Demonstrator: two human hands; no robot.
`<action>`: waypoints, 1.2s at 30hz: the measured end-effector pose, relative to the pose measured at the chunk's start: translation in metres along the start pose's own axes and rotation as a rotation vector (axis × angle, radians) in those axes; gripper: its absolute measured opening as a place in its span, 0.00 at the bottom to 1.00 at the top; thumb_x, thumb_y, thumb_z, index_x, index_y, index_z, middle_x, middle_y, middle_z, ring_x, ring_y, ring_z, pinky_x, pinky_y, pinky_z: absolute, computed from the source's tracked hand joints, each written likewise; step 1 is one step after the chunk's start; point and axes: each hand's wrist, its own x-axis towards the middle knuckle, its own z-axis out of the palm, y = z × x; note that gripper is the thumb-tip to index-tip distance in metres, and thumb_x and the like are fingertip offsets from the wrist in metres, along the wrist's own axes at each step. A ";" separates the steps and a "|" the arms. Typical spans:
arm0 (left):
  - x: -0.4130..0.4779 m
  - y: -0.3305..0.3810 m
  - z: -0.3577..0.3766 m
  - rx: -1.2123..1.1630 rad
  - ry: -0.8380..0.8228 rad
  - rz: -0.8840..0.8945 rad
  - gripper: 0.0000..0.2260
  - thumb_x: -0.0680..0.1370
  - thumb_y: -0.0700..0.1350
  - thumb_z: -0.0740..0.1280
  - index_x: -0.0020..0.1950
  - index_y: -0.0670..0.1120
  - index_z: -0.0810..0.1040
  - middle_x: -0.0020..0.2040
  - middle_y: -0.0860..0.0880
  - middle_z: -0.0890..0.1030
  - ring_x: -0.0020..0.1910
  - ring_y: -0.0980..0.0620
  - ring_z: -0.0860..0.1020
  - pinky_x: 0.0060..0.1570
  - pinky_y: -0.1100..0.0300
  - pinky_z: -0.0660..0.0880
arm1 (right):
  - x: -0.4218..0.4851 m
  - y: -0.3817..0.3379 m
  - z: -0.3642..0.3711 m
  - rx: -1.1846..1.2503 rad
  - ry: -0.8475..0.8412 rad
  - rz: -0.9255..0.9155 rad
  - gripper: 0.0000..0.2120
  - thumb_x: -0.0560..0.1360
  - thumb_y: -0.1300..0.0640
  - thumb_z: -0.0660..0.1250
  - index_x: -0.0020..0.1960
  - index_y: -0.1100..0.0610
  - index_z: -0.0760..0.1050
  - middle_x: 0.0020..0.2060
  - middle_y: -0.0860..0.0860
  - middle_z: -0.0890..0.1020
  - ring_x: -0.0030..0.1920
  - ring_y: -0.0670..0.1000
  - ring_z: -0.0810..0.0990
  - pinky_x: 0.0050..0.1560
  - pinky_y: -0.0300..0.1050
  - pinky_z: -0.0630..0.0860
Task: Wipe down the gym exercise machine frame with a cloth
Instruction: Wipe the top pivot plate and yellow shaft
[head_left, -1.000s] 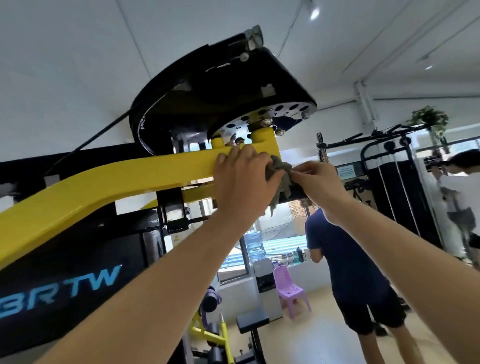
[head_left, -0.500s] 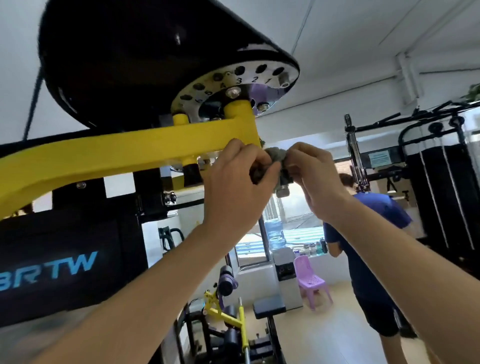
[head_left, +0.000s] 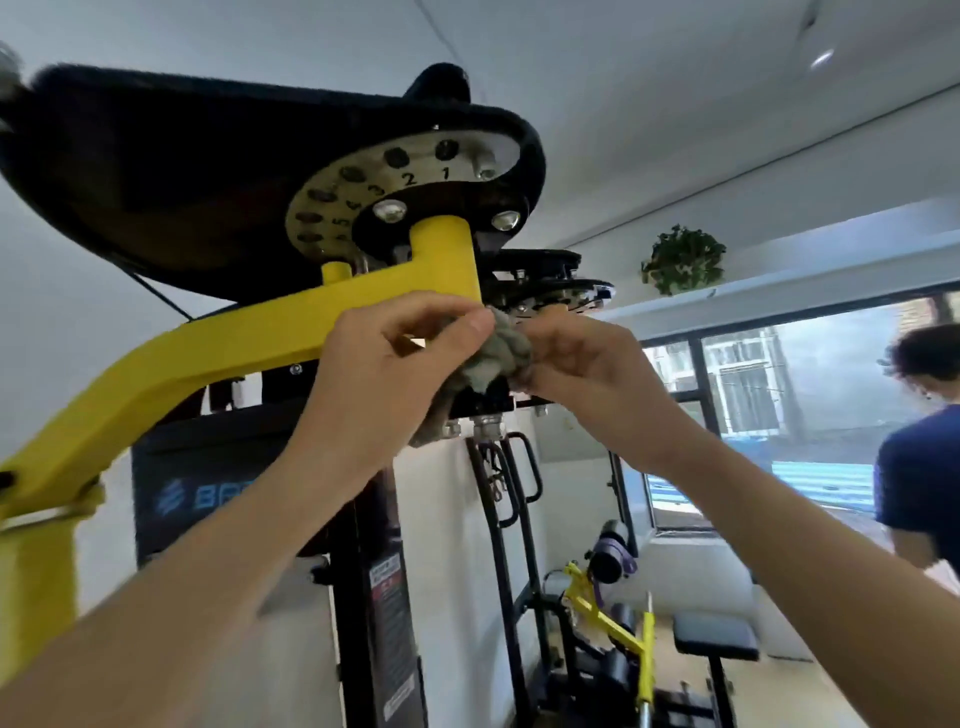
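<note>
Both hands grasp a bunched cloth (head_left: 496, 353) under the end of the yellow arm (head_left: 208, 353).

The grey cloth sits between the hands, at 3 o'clock from the left hand (head_left: 384, 374) and 9 o'clock from the right hand (head_left: 587, 364). The left thumb and curled fingers pinch its left side, and a tail of it hangs toward 6 o'clock behind that hand. The right fingers are curled round its right side. The arm's squared end is at 12 o'clock from the cloth, just beside it; whether they touch cannot be told. Above, a pale disc (head_left: 363, 182) with holes reads 1, 2, 3, 4, 5. At 8 o'clock a black panel (head_left: 208, 499) shows a blue logo and "B", the rest hidden. A sticker (head_left: 387, 577) on the upright is too blurred to read. A person (head_left: 919, 467) stands at 3 o'clock.
</note>
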 end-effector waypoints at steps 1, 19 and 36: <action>0.002 0.005 0.001 -0.003 -0.028 -0.042 0.07 0.79 0.50 0.70 0.48 0.51 0.87 0.40 0.47 0.86 0.37 0.29 0.78 0.29 0.37 0.74 | 0.001 0.002 -0.003 0.004 -0.014 -0.011 0.09 0.74 0.73 0.70 0.54 0.69 0.79 0.44 0.63 0.82 0.44 0.57 0.82 0.51 0.50 0.82; 0.012 0.025 -0.018 0.515 -0.483 0.298 0.06 0.71 0.40 0.79 0.46 0.46 0.87 0.50 0.51 0.81 0.52 0.48 0.81 0.48 0.61 0.79 | 0.001 0.048 -0.020 0.293 -0.217 0.004 0.12 0.71 0.61 0.74 0.50 0.67 0.81 0.45 0.58 0.85 0.47 0.57 0.85 0.51 0.49 0.82; 0.058 -0.009 -0.019 0.948 0.070 0.790 0.07 0.78 0.40 0.74 0.54 0.42 0.86 0.53 0.45 0.84 0.52 0.50 0.82 0.52 0.56 0.80 | 0.081 0.048 0.012 0.185 0.278 -0.221 0.07 0.74 0.67 0.74 0.47 0.56 0.81 0.40 0.50 0.83 0.40 0.45 0.82 0.45 0.38 0.80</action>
